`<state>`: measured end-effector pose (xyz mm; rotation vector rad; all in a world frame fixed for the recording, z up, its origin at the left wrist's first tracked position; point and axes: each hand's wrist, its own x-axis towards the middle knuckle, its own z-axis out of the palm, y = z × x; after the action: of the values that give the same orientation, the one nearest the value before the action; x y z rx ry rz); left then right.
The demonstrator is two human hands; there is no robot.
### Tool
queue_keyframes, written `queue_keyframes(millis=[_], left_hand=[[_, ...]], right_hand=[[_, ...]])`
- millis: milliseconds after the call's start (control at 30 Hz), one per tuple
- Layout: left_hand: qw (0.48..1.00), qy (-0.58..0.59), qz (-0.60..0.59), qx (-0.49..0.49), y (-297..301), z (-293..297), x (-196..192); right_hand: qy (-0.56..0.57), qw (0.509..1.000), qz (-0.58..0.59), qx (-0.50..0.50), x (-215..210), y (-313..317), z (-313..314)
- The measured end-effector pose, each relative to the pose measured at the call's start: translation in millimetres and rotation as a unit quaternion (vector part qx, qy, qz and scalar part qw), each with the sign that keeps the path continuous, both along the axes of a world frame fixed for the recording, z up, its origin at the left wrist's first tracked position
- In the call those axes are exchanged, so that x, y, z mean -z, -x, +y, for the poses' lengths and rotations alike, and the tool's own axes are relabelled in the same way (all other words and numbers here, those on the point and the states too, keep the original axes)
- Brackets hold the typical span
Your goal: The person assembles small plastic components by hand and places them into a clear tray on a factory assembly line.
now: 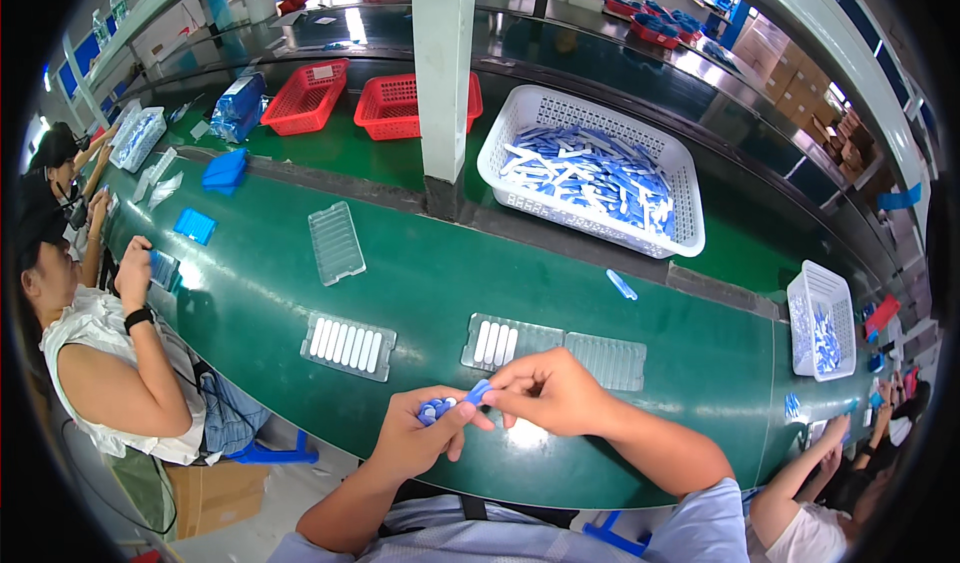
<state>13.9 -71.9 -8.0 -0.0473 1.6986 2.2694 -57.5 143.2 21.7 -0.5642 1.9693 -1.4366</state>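
My left hand (425, 428) is closed around a bunch of small blue-and-white elongated plastic pieces (435, 410). The fingers of my right hand (548, 391) pinch one such blue piece (480, 391) at the edge of that bunch. Just beyond my hands, a clear tray (468, 351) has several white sticks (495, 343) side by side in its left slots. Against its right side lies another clear slotted tray (606, 361) with no sticks visible. Left of these, a clear tray (309, 347) carries a row of several white sticks (345, 342).
A large white basket (590, 215) heaped with blue-and-white pieces stands beyond, near a white post (443, 73) and red baskets (393, 123). Loose pieces (621, 285) and a clear tray (337, 244) lie on the green table. People (110, 373) sit on both sides.
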Motion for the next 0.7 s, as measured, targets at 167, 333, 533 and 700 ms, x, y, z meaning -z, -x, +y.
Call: queue_keyframes(millis=[167,333,533,700], left_hand=[[0.999,0.041,0.009,0.016,-1.8,3.4,-5.4],[0.999,0.043,-0.001,0.032,-1.3,8.3,-11.1],[0.996,0.046,-0.018,0.069,6.3,1.4,-5.3],[0.983,0.180,0.031,0.036,14.8,12.1,-23.9]], right_hand=[[0.132,0.983,-0.115,0.056,-3.1,4.3,8.7],[0.101,0.993,-0.062,0.012,0.3,4.6,12.3],[0.093,0.994,0.030,-0.052,-15.4,14.4,24.4],[0.106,0.988,-0.108,0.035,-6.5,21.4,22.6]])
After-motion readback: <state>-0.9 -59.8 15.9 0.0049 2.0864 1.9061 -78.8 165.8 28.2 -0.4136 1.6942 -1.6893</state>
